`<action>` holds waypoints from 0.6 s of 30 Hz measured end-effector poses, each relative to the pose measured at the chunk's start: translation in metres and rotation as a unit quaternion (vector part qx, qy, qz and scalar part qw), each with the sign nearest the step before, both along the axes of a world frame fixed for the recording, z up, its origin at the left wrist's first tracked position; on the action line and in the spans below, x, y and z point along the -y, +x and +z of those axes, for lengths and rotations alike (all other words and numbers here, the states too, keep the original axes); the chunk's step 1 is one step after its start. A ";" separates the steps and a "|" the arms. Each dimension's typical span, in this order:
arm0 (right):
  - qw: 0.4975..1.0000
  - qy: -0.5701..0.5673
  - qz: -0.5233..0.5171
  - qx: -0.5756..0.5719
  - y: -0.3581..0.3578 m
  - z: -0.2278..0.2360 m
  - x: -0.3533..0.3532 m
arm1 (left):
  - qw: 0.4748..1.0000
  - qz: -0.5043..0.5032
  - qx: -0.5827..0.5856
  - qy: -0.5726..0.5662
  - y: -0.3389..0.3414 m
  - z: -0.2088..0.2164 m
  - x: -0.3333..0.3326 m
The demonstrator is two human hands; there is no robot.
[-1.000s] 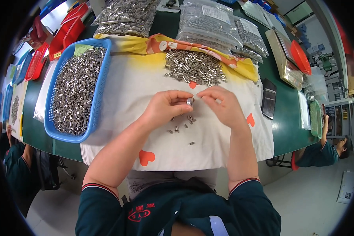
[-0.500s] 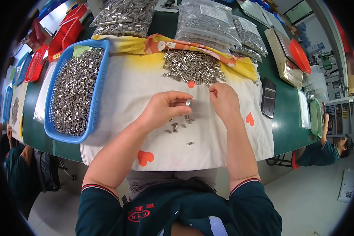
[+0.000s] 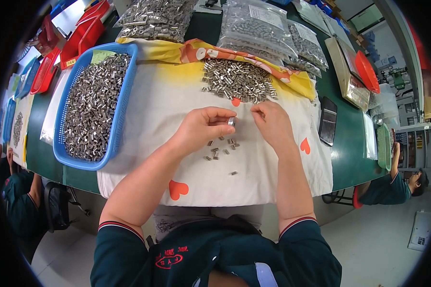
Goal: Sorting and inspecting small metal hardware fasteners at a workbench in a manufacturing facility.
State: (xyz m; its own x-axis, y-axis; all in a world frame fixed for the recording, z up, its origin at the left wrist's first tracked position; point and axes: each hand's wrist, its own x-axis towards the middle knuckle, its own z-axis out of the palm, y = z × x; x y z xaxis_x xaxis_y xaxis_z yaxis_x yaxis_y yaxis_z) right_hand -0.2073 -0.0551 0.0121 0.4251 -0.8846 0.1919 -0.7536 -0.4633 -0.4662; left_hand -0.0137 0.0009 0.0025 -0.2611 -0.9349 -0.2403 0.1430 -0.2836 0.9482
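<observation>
My left hand (image 3: 203, 128) is closed, with a short round silver metal piece (image 3: 232, 121) between thumb and fingers. To its right, my right hand (image 3: 272, 122) is closed in a pinch; whatever its fingertips hold, if anything, is too small to make out. Just beyond that hand lies a heap of small metal sleeves (image 3: 237, 80) on the white cloth (image 3: 148, 110). Several loose sleeves (image 3: 215, 154) are scattered below my left hand, and a single sleeve (image 3: 233, 173) lies nearer to me.
A blue basket (image 3: 114, 138) full of similar metal pieces stands on the left. Bagged metal parts (image 3: 258, 28) line the back, behind a folded yellow-orange cloth edge (image 3: 196, 50). On the right lies a dark phone (image 3: 327, 120). Other people sit at both sides.
My right hand has moved slightly left, toward my left hand. My left hand keeps its grip on the round metal piece. The whole view has shifted a little.
</observation>
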 end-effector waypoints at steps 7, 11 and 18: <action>0.997 -0.034 -0.051 -0.042 0.004 -0.007 0.000 | 1.000 -0.002 0.003 -0.005 0.000 0.000 0.001; 0.996 -0.048 -0.061 -0.054 0.004 -0.004 -0.001 | 1.000 0.009 -0.004 -0.008 -0.001 0.001 0.001; 0.920 0.240 0.085 0.300 0.018 0.015 -0.022 | 0.998 0.030 -0.057 -0.007 0.001 0.000 -0.001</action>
State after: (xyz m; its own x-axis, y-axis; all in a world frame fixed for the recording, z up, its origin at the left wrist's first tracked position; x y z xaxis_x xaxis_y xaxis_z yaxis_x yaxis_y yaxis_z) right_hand -0.1891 -0.0335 0.0276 0.5102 -0.8590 0.0423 -0.2305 -0.1840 -0.9555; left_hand -0.0131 0.0019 0.0028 -0.2298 -0.9529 -0.1981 0.2660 -0.2573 0.9290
